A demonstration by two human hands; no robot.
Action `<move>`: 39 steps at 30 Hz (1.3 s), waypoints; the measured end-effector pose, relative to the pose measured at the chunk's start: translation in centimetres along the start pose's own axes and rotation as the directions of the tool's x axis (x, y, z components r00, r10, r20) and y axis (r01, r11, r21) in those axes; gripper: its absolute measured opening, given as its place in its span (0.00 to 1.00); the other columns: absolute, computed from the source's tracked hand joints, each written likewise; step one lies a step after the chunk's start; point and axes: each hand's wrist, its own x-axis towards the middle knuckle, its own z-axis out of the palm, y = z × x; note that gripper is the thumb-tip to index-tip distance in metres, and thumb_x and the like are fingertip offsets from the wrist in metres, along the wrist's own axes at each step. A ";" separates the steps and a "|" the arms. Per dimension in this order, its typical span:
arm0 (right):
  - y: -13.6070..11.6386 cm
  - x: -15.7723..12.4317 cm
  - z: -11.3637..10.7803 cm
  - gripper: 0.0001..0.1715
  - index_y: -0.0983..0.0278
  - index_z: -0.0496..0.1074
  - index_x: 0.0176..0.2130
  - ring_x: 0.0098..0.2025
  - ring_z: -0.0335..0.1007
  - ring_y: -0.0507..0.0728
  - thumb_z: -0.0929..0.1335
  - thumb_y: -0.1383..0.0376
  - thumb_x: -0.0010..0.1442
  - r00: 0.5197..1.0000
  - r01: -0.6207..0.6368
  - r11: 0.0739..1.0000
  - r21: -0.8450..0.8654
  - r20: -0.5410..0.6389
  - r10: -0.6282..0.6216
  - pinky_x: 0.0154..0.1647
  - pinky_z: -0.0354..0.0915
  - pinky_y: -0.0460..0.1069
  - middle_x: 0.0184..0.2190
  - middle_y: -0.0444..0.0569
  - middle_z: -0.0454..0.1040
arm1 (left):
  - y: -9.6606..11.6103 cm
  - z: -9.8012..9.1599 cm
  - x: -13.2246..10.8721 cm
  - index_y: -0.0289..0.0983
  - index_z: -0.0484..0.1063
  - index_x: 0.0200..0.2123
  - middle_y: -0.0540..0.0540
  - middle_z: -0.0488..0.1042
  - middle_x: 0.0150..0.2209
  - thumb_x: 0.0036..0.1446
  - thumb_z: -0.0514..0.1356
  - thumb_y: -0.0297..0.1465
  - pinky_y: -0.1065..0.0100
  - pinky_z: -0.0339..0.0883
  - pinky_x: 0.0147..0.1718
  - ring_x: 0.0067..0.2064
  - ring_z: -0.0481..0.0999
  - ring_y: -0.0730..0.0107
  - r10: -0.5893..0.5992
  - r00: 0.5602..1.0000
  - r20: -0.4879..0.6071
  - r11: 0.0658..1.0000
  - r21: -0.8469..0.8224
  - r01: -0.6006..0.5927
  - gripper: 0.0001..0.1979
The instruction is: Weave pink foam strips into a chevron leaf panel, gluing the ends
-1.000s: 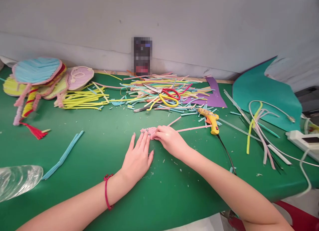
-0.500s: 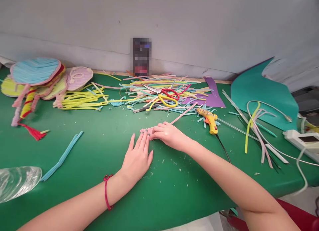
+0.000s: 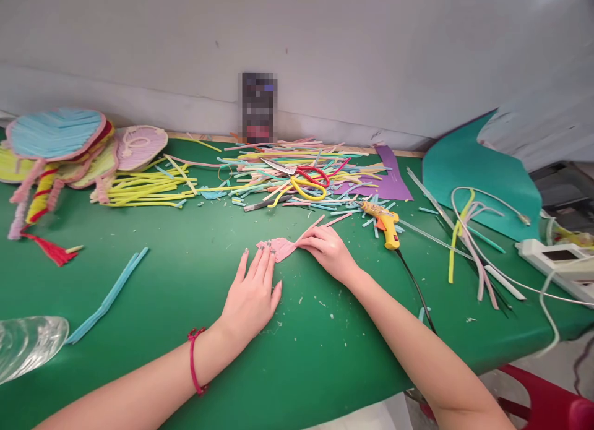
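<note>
Pressing down with the left hand on a small pink piece, out near the middle of the green bench. Not grabbing anything with that hand — just laying it flat, with fingertips over the left part of the pink piece and with the thumb out to the side. Wearing a red band around the left wrist.

Pinching with the right hand at the right tip of the pink piece, in a narrow grip, on pink strips poking out past the fingers. Cannot tell just how many strips are in that grip.

Near the wall, can see a big heap of coloured strips, with scissors lying on top. Can see a yellow glue gun to the right of the hands, and past it a big teal sheet with a curl in it.

Far to the left, can see fans stacked up — blue on top. Nearer, can find blue strips beside a clear, shiny thing at the edge of view.
</note>
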 end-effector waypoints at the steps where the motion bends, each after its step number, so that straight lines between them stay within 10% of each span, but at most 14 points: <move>1: 0.0 -0.1 0.0 0.12 0.60 0.76 0.38 0.39 0.70 0.54 0.63 0.64 0.66 1.000 -0.008 1.000 0.014 -0.004 0.008 0.42 0.62 0.51 0.35 0.48 0.76 | 0.0 0.0 0.0 0.23 0.61 0.60 0.34 0.60 0.62 0.66 0.42 0.35 0.49 0.44 0.63 0.64 0.60 0.51 -0.001 1.000 -0.001 1.000 -0.001 0.001 0.27; 9: 2.0 -1.8 -4.3 0.09 0.59 0.75 0.38 0.38 0.70 0.56 0.65 0.60 0.63 0.917 -0.279 0.958 0.070 -0.275 0.288 0.43 0.66 0.52 0.35 0.48 0.75 | 0.1 -0.1 0.0 0.23 0.58 0.61 0.34 0.58 0.63 0.67 0.40 0.35 0.47 0.44 0.63 0.64 0.60 0.52 -0.005 1.000 -0.010 1.000 0.006 0.005 0.28; 16: 7.6 -7.0 -8.0 0.22 0.65 0.73 0.39 0.36 0.66 0.58 0.63 0.50 0.60 0.547 -0.793 0.598 -0.120 -0.573 0.610 0.42 0.64 0.55 0.38 0.54 0.69 | 0.1 -0.1 0.0 0.23 0.57 0.62 0.34 0.56 0.64 0.67 0.39 0.36 0.47 0.42 0.64 0.64 0.58 0.52 -0.005 1.000 -0.012 1.000 0.009 0.005 0.28; 19: 8.2 -8.2 -8.2 0.24 0.65 0.72 0.36 0.32 0.65 0.56 0.61 0.48 0.60 0.486 -0.833 0.547 -0.081 -0.579 0.655 0.40 0.63 0.55 0.36 0.53 0.68 | 0.1 -0.1 -0.1 0.23 0.55 0.63 0.34 0.56 0.64 0.67 0.40 0.36 0.47 0.41 0.64 0.64 0.58 0.52 -0.004 1.000 -0.017 1.000 0.008 0.004 0.28; 28: 7.0 -5.8 -6.3 0.23 0.64 0.71 0.30 0.28 0.65 0.55 0.63 0.47 0.58 0.604 -0.735 0.678 -0.025 -0.478 0.637 0.35 0.63 0.52 0.30 0.50 0.70 | 0.1 0.0 -0.2 0.25 0.57 0.62 0.35 0.55 0.64 0.67 0.40 0.37 0.46 0.39 0.64 0.65 0.58 0.52 -0.002 0.999 -0.034 1.000 0.014 0.003 0.28; 34: 6.1 2.7 -4.1 0.12 0.63 0.73 0.39 0.44 0.68 0.60 0.62 0.61 0.63 0.886 -0.434 0.891 -0.133 -0.244 0.395 0.47 0.63 0.55 0.39 0.53 0.73 | 0.0 0.1 -0.1 0.26 0.59 0.62 0.36 0.56 0.64 0.67 0.40 0.37 0.45 0.41 0.64 0.64 0.59 0.53 0.003 0.999 -0.040 1.000 0.015 -0.003 0.28; 39: 7.0 9.6 -1.9 0.19 0.67 0.70 0.49 0.51 0.64 0.64 0.66 0.70 0.56 0.905 -0.415 0.860 -0.297 -0.036 0.424 0.53 0.61 0.57 0.48 0.59 0.71 | -0.1 0.2 -0.1 0.26 0.60 0.61 0.36 0.58 0.63 0.67 0.41 0.38 0.45 0.43 0.64 0.64 0.60 0.54 0.021 0.999 -0.036 1.000 0.012 -0.021 0.28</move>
